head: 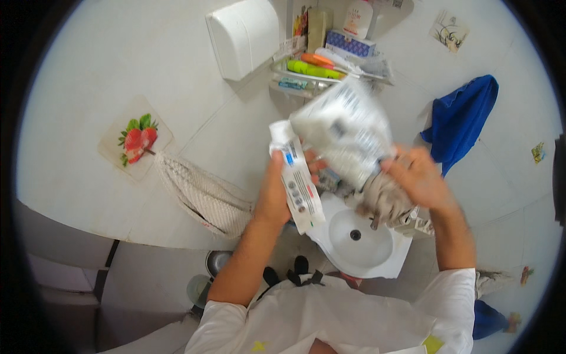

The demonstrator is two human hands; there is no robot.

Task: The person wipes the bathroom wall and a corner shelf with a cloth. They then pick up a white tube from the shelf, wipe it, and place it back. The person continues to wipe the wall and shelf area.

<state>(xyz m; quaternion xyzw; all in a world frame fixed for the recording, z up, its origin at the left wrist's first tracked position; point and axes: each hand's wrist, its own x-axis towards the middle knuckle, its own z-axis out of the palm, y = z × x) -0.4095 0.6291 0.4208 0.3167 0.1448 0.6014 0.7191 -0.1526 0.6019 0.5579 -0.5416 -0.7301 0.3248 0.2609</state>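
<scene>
My left hand (278, 186) is closed around a white squeeze tube (300, 186) with a white cap at its upper end and printing along its side. In my right hand (413, 175) is a crumpled, translucent plastic bag (349, 128) with dark printing, pinched near its lower right corner and blurred. The bag hangs in front of the corner shelf, to the right of the tube's cap. A grey-beige cloth-like bundle (384, 199) shows just below my right hand; whether I hold it too cannot be told. Beneath both hands is a white washbasin (362, 239) with a dark drain.
A corner shelf (287, 90) holds a green tube (311, 69), a purple box (350, 43) and a pump bottle (358, 17). A white dispenser (243, 37) is mounted at its left. A beige towel (205, 194) and a blue towel (462, 119) hang on the walls. Metal basin (217, 262) low left.
</scene>
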